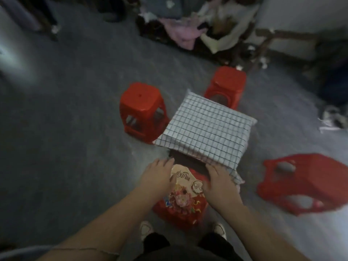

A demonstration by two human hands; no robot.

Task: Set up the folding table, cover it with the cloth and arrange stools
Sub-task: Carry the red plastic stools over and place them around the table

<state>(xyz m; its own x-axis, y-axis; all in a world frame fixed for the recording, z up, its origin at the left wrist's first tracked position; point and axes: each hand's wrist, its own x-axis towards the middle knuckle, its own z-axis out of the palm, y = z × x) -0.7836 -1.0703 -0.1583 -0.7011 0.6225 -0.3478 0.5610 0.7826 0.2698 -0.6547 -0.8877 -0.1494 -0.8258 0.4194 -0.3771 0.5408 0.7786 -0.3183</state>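
— So, where is the folding table?
— Low on the grey floor, mid-view, under a white cloth with a dark check. It covers the top and hangs over the sides. Only the table's near edge shows, dark beneath it.
— And the stools?
— Four, all red plastic. The left stool stands upright by the table's far left corner. The right stool stands upright by its far right corner. The tipped stool lies on its side on the floor to the right, blurred. The flowered stool sits just before the table's near edge, between the person's shoes.
— The hands?
— The left hand lies on that seat's left edge and the right hand on its right edge, beside the cloth's hanging corner. The fingers point toward the table. Blur hides whether either hand grips the seat.
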